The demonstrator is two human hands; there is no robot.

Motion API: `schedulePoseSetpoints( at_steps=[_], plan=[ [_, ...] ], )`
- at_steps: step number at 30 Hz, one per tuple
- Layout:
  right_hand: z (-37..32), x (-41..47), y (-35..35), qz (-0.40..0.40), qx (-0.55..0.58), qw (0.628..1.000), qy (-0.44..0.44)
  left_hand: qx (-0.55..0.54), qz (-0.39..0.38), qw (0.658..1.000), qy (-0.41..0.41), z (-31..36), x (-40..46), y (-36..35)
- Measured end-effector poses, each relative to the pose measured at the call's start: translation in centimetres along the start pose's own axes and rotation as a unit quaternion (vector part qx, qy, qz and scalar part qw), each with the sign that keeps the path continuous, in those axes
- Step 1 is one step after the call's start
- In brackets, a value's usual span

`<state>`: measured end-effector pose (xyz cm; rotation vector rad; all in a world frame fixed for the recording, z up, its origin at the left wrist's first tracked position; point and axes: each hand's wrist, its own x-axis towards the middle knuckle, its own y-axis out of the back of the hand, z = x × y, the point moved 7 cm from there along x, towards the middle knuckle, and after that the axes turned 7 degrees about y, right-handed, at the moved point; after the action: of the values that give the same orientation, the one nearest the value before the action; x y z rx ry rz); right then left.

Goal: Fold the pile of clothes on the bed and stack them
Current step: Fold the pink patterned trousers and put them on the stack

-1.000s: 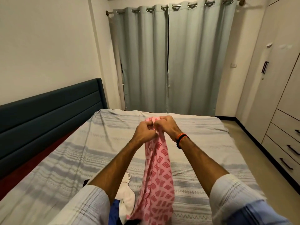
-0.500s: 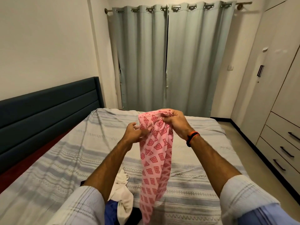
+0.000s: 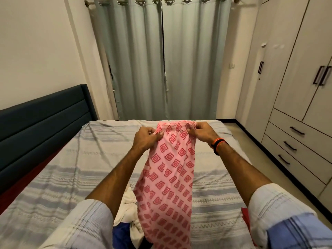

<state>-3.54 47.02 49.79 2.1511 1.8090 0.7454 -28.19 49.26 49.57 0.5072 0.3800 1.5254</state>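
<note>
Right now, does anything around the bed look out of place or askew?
Nothing alarming. Both hands, left hand and right hand, hold the pink garment up by its top edge; unfolded clothes lie bunched below it on the bed.

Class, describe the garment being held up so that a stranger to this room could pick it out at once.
Start at the striped grey bedspread. Above its near end, the left hand and right hand pinch the top edge of a pink cloth printed with red diamonds. The crumpled white cloth and blue cloth beneath it are plain.

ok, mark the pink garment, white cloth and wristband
pink garment (image 3: 168, 178), head view, middle of the hanging patterned panel
white cloth (image 3: 126, 206), head view, crumpled top fold
wristband (image 3: 218, 143), head view, orange band on right wrist
</note>
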Motion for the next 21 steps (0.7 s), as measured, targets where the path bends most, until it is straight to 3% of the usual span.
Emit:
schedulePoseSetpoints(
  at_steps=[4, 10, 21],
  plan=[
    [0.7, -1.5, 0.4, 0.028, -0.005, 0.999, -0.034, 0.022, 0.001, 1.000, 0.000, 0.1, -0.9, -1.1],
    [0.3, -4.0, 0.4, -0.007, 0.175, 0.982, -0.068, 0.024, 0.008, 1.000, 0.005, 0.7, -2.2, -0.8],
    [-0.5, -10.3, 4.3, -0.024, 0.169, 0.985, -0.026, 0.013, 0.045, 0.999, 0.005, 2.8, -9.5, -1.7]
  ],
)
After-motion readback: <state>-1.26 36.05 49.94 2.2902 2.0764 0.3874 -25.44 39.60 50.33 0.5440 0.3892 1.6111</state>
